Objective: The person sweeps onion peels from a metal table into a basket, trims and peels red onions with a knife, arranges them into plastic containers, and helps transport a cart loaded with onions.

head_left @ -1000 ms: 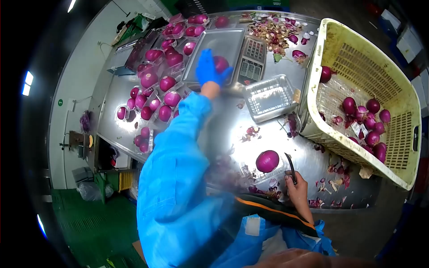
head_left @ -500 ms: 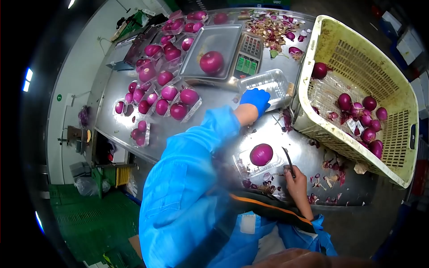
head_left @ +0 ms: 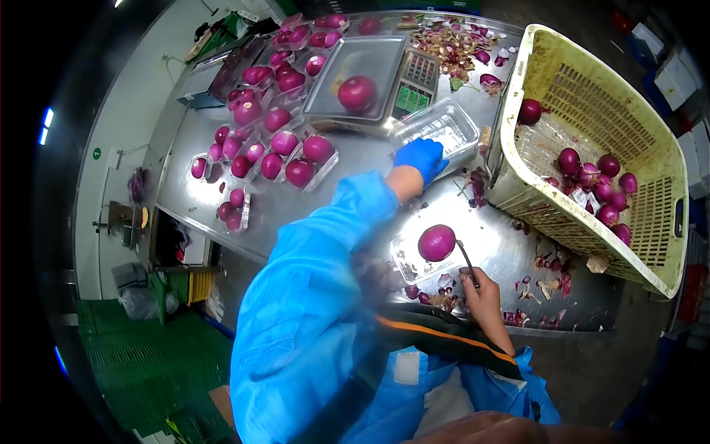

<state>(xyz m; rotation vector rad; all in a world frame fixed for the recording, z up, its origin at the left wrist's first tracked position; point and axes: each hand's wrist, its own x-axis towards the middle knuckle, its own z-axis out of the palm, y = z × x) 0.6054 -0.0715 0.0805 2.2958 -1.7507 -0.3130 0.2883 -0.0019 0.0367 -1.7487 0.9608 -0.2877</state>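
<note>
Head view: L hand, blue glove, has fingers curled at near rim of see-through tray, just R of scale; can't tell if rim's actually gripped. R hand, bare, is closed round knife, wearer's side of scale; blade points up & away, prob. so edge stays off fingers. Tip's right by lone onion on second tray, same side of scale. Bigger onion sits on scale, prob. for a wt. reading. Packed onions L of scale; crate R of it, prob. for easy reach.
</note>
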